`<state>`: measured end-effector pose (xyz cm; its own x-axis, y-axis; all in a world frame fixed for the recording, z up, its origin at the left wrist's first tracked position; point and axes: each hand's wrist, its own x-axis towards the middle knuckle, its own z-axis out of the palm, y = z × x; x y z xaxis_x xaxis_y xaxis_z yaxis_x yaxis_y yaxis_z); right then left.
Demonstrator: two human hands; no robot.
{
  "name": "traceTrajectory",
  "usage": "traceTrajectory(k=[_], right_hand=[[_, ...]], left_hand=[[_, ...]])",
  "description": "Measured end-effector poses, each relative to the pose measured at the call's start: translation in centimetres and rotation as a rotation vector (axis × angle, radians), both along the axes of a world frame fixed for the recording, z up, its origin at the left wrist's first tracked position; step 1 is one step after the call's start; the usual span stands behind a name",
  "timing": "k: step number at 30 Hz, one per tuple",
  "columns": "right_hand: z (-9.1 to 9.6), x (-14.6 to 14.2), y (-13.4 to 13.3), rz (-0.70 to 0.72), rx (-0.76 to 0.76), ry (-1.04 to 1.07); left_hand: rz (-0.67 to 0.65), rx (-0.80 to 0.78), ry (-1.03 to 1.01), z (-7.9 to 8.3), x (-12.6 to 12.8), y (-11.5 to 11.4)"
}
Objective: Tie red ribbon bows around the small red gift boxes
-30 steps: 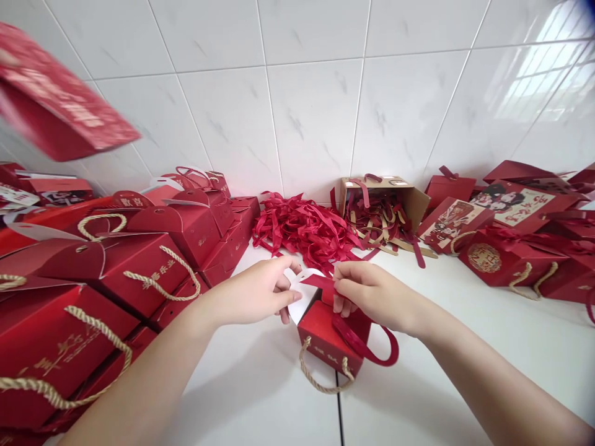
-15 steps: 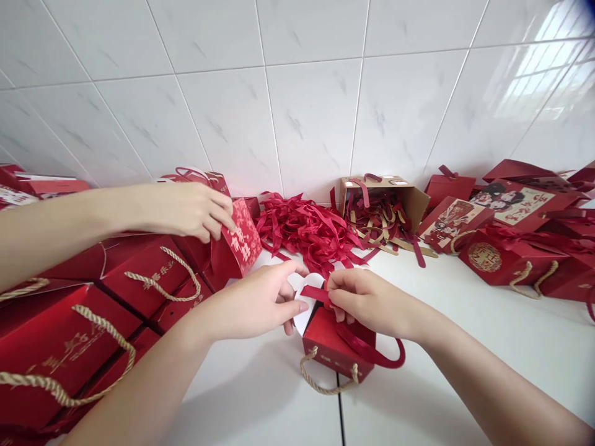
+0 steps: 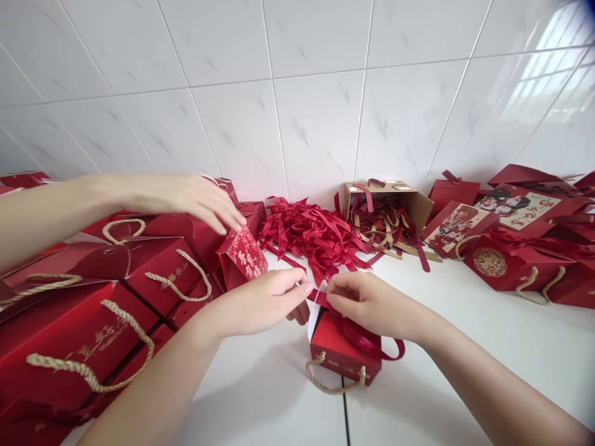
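A small red gift box [image 3: 341, 347] with a twisted rope handle [image 3: 332, 389] stands on the white table, its white inner flap [image 3: 313, 320] showing at the left. A dark red ribbon [image 3: 393, 352] loops over the box and hangs at its right side. My left hand [image 3: 264, 300] pinches the ribbon's end between thumb and forefinger at the box's upper left. My right hand [image 3: 360, 297] is closed on the ribbon above the box, its fingertips close to my left ones. Part of the ribbon lies hidden behind my right fingers.
Another person's hand [image 3: 204, 201] is over a patterned red box [image 3: 244, 255] at the left. Red rope-handled boxes [image 3: 60, 334] crowd that side. A heap of red ribbons [image 3: 309, 232] and a cardboard box [image 3: 421, 207] of straps lie by the tiled wall. Decorated boxes [image 3: 525, 263] stand right.
My left thumb and forefinger have closed on the ribbon's end, which stuck out free before. The other person's hand has lifted and loosened from the patterned box. The view has shifted slightly.
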<state>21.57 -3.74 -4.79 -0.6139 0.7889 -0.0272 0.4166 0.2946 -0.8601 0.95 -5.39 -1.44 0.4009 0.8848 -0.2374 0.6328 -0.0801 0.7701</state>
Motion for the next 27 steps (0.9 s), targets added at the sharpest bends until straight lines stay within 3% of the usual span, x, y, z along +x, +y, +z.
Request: traceTrajectory(k=[5, 11, 15, 19, 27], right_hand=[[1.1, 0.7, 0.0, -0.116, 0.150, -0.074], [1.5, 4.3, -0.3, -0.332, 0.274, -0.221], [-0.7, 6.1, -0.4, -0.278, 0.161, -0.332], [-2.9, 6.0, -0.9, -0.182, 0.091, -0.184], [-4.0, 5.5, -2.2, -0.167, 0.054, 0.011]], left_hand=[[0.111, -0.024, -0.232, -0.1, 0.4, 0.3], [0.328, 0.079, -0.607, 1.5, -0.1, 0.4], [0.431, 0.126, -0.786, 2.3, -0.5, 0.8], [0.447, 0.050, -0.857, 2.4, -0.7, 1.3], [0.485, 0.172, -0.737, 1.4, -1.4, 0.9]])
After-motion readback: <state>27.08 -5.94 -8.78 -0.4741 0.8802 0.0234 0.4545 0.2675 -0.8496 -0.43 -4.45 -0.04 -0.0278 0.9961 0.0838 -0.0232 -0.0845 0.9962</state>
